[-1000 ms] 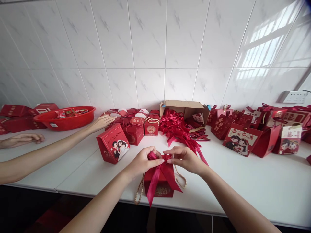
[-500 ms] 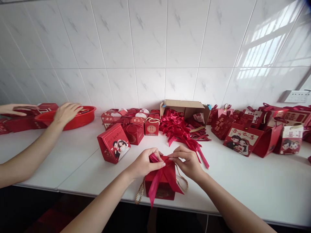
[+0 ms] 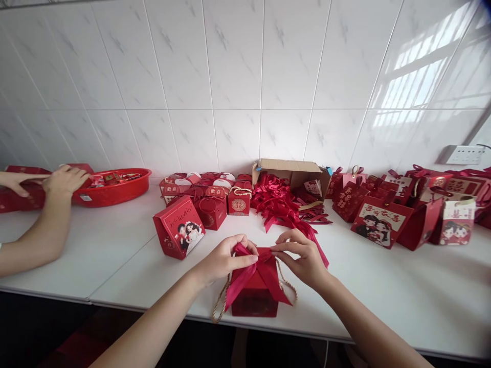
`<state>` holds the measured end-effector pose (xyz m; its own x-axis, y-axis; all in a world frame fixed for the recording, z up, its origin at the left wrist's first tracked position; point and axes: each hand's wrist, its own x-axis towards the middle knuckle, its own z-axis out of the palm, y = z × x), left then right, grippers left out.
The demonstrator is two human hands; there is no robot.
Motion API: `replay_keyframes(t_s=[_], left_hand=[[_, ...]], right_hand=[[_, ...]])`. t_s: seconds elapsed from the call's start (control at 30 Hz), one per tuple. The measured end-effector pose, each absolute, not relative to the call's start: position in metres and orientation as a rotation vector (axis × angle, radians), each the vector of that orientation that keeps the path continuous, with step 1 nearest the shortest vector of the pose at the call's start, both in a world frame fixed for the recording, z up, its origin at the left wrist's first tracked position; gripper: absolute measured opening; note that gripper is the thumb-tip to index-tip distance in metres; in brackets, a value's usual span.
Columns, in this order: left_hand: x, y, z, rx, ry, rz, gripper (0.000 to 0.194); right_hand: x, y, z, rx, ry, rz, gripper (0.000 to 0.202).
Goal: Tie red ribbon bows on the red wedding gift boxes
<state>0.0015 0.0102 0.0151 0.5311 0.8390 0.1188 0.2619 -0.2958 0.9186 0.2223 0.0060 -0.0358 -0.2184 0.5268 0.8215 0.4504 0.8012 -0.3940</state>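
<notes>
Red ribbon (image 3: 274,281) drapes over a box (image 3: 254,304) on the desk (image 3: 383,296), pinched by the left hand (image 3: 222,260) and right hand (image 3: 305,259).

The left hand (image 3: 223,261) hides part of the satin ribbon (image 3: 241,283); the front of the gift box (image 3: 254,302) is too dark to make out. The left edge crops a co-worker's arms (image 3: 44,243); packets (image 3: 112,178) in the red basin (image 3: 115,197) are too small to tell.
</notes>
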Motion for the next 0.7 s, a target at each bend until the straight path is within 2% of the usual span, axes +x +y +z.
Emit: replay_keyframes(t_s=[0.13,0.4,0.7], left_hand=[[0.008,0.009,0.011,1.766,0.990,0.846,0.037],[0.009,0.012,0.007,1.863,0.982,0.837,0.020],[0.009,0.014,0.010,1.880,1.045,0.759,0.027]], right_hand=[[0.227,0.006,-0.032,-0.701,-1.939,0.018,0.015],[0.234,0.003,-0.027,-0.791,-2.066,-0.313,0.015],[0.236,0.006,-0.028,-0.813,-2.055,-0.299,0.015]])
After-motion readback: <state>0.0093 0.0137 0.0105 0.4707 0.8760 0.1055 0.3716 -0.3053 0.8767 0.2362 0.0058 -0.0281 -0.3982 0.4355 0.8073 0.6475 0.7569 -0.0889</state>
